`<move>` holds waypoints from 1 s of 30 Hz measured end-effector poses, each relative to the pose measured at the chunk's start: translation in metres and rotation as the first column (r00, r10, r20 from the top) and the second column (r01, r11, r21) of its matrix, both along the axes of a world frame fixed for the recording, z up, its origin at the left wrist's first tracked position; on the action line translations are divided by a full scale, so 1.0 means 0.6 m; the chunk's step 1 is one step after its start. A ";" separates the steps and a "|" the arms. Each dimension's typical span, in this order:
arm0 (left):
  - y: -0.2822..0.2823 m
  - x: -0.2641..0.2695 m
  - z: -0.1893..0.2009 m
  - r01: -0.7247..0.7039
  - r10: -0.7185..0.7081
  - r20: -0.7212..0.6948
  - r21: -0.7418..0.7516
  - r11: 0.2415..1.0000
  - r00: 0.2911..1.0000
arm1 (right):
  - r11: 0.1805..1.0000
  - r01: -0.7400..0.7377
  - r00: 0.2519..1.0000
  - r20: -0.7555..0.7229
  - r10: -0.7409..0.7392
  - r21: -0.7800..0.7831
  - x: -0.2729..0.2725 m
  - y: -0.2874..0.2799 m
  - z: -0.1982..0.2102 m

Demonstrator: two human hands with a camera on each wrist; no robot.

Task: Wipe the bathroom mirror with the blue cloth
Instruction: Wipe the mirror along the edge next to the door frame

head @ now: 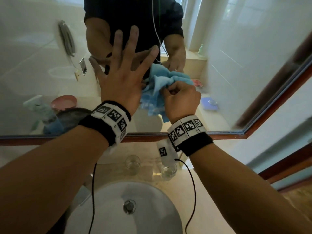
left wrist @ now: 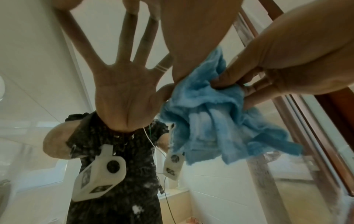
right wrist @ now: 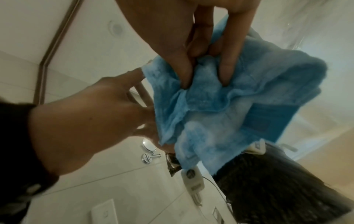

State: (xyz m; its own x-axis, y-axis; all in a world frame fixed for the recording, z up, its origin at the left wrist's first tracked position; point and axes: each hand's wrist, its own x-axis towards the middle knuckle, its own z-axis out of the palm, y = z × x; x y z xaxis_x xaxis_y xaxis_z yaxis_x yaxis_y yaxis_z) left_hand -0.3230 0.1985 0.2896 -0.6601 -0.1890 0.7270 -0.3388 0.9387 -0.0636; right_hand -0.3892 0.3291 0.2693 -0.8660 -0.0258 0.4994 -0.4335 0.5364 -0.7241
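The blue cloth (head: 156,92) is bunched up against the bathroom mirror (head: 42,48), just above the mirror's lower edge. My right hand (head: 179,97) grips its upper folds, with the fingers (right wrist: 226,71) dug into the fabric (right wrist: 220,109); the rest hangs loose below. My left hand (head: 124,70) is open beside it on the left, fingers spread, fingertips at the glass. In the left wrist view the cloth (left wrist: 210,115) hangs from the right hand (left wrist: 277,63), next to the mirrored palm of my left hand.
A wooden frame (head: 270,102) borders the mirror below and on the right. Under it lies a stone counter with a white basin (head: 152,208) and two clear glasses (head: 132,163) (head: 168,171). Black cables hang from both wrists over the basin.
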 end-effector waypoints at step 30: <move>-0.043 0.032 -0.001 0.047 -0.044 0.108 -0.027 0.999 0.993 | 0.990 -0.074 0.986 0.157 0.055 0.120 0.044 -0.051 -0.052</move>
State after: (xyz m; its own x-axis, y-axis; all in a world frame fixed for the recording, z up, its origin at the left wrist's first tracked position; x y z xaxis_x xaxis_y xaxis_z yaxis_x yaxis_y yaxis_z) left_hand -0.3036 0.1725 0.2892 -0.7420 -0.1363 0.6564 -0.2851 0.9503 -0.1249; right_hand -0.3631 0.2986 0.2382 -0.9262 -0.1379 0.3508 -0.3597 0.6016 -0.7132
